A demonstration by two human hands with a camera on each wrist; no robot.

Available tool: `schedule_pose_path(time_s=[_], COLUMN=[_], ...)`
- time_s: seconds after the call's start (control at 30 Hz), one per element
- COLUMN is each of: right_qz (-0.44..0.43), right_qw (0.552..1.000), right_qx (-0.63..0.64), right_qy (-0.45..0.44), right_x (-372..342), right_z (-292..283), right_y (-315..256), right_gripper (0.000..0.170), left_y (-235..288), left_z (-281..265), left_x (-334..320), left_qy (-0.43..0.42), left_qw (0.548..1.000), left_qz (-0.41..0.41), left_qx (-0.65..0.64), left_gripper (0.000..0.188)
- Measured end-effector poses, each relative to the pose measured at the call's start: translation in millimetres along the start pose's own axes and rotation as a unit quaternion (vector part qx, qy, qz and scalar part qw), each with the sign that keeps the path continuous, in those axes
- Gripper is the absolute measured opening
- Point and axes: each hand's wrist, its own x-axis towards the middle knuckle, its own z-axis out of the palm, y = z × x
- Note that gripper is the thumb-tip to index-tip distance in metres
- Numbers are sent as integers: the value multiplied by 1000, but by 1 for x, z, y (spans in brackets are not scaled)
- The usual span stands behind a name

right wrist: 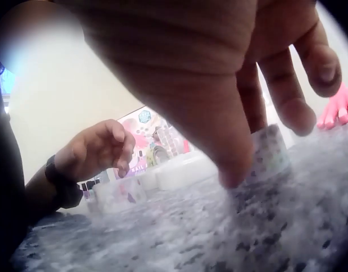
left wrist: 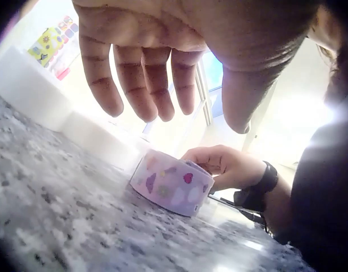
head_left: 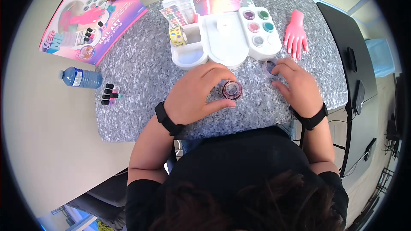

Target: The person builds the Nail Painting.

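The left hand (head_left: 197, 92) is being held relaxed, its fingers loosely extended, just beside and above the patterned roll (head_left: 232, 90), which is being supported by the speckled table (head_left: 141, 62) in front of the white tray (head_left: 222, 47). The right hand (head_left: 299, 87) is being held with its fingers loosely bent beside a 2nd roll (head_left: 269, 67), its thumb being kept apart from that roll, though whether the roll is being touched by a finger cannot be told. Beyond, 5 coloured pots (head_left: 253, 27) are being held by the tray's right section, near a pink model hand (head_left: 295, 34).
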Motion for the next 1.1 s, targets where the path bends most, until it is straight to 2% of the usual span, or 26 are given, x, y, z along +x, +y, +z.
schedule_pose_path(time_s=[0.1, 0.17, 0.2, 0.23, 0.3, 0.33, 0.37, 0.43, 0.57, 0.67, 0.83, 1.1], right_qz=[5, -88, -136, -135, -203, -215, -217, -229, -219, -206, -145, -160], right_qw=[999, 993, 988, 989, 975, 974, 973, 971, 973, 978, 983, 979], right_qx=[4, 75, 56, 55, 80, 52, 52, -6, -23, 0, 45, 77], right_qy=[-40, -37, -37, -35, -31, -55, -55, -69, -74, -45, -99, -100], right_x=[1, 8, 9, 11, 14, 15, 15, 17, 13, 8, 4, 12], right_z=[7, 2, -1, -1, -2, -4, -4, -2, 1, 10, 12, 27], right_y=[2, -13, -19, -27, -38, -39, -39, -40, -39, -39, -38, -36], right_gripper=[17, 17, 22, 22, 24, 25, 25, 24, 23, 19, 18, 20], left_y=[3, 8, 11, 14, 19, 20, 22, 27, 27, 25, 23, 14], left_z=[-1, 1, 1, 1, 0, -1, -4, -12, -22, -20, -14, 0], left_x=[2, 6, 7, 7, 6, 5, 3, -2, -15, -20, -31, -35], left_qy=[17, 51, 49, 38, 28, 28, 28, 26, 33, 41, 44, 46], left_qw=[1000, 998, 998, 999, 999, 996, 990, 984, 964, 965, 961, 960], left_qz=[7, 29, 30, 33, 36, 49, 62, 54, 35, 30, -7, -41], left_qx=[-6, -29, -28, -13, 2, 64, 126, 167, 263, 256, 274, 273], left_gripper=[57, 54, 54, 49, 44, 39, 34, 31, 25, 24, 24, 32])
